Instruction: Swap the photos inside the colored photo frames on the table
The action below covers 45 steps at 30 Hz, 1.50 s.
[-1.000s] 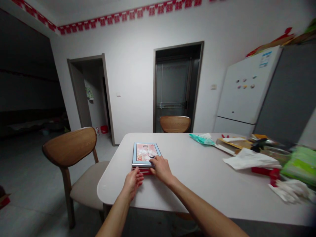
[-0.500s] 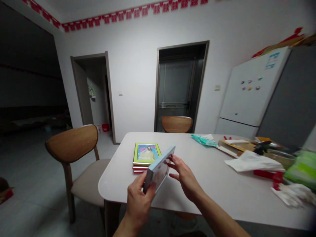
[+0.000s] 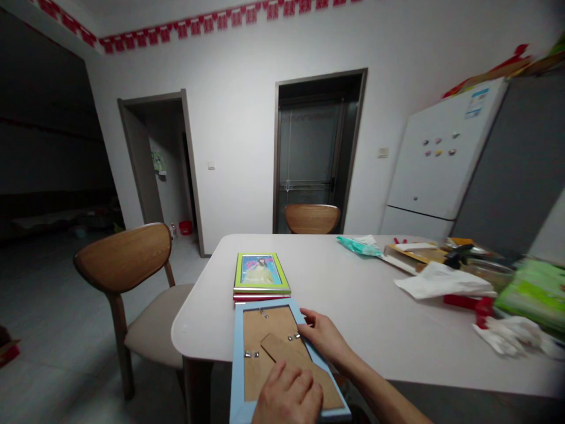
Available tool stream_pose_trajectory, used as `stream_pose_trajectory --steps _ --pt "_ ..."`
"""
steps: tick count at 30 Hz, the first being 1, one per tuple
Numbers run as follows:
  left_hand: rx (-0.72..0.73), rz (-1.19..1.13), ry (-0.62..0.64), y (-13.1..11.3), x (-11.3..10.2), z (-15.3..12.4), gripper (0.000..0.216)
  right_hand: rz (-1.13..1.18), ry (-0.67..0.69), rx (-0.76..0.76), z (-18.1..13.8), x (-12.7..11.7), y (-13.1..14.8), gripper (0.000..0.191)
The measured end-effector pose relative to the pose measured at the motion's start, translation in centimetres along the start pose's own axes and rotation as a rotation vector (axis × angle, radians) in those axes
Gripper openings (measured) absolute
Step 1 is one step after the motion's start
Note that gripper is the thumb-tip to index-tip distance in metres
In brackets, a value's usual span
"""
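At the white table [image 3: 353,294], the left hand [image 3: 288,396] curls palm-down over a frame [image 3: 279,334].

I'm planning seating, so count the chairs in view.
2. One chair is beside the table, at picture left; the other chair is beyond the table's far edge, mostly hidden behind it. More may be hidden below the table.

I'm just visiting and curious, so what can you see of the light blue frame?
The light blue frame is rectangular, its back towards us and its front hidden. A plain border surrounds a brown, board-like backing panel with small metal fittings near three sides and a slanting brown stand leg, partly covered. It is at the near edge of the table, before a stack of frames; whether it rests flat is unclear. The left hand lies over its lower part; the right hand is at its right edge.
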State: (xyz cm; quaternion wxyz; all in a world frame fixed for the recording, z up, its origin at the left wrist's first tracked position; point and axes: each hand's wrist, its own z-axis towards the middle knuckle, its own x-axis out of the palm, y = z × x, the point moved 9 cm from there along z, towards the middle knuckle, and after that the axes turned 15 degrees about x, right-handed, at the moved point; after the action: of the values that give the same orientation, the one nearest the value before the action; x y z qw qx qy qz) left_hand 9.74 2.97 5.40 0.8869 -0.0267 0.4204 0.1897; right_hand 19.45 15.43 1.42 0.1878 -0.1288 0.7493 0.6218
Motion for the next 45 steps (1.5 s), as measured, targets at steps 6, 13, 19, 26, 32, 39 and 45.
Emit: stream_pose_trajectory --steps 6,13,19,26,32,39,45 --pt "-0.178 -0.209 0.256 1.6 3.2 -0.6 0.033 -0.390 -0.228 -0.129 1.8 -0.3 -0.3 0.040" --pt "-0.293 -0.339 0.266 3.0 2.9 0.1 0.035 -0.523 -0.298 -0.183 2.6 0.1 0.4 0.037" --pt "-0.707 -0.338 0.022 10.5 -0.1 -4.6 0.046 -0.527 -0.189 -0.250 2.0 0.2 1.3 0.041" --pt "-0.904 -0.386 -0.066 14.4 -0.2 -8.9 0.055 -0.594 -0.251 -0.212 1.9 0.9 1.5 0.027" --pt "-0.913 -0.391 -0.121 13.9 -0.3 -8.8 0.056 -0.623 -0.262 -0.216 1.7 1.1 1.6 0.027" --pt "-0.853 -0.323 -0.084 13.5 0.5 -8.3 0.055 -0.574 -0.125 -0.400 -1.7 5.3 5.2 0.025" --pt "-0.858 -0.365 -0.147 13.8 0.7 -8.6 0.052 -0.592 -0.050 -0.425 -2.0 8.5 7.1 0.018"
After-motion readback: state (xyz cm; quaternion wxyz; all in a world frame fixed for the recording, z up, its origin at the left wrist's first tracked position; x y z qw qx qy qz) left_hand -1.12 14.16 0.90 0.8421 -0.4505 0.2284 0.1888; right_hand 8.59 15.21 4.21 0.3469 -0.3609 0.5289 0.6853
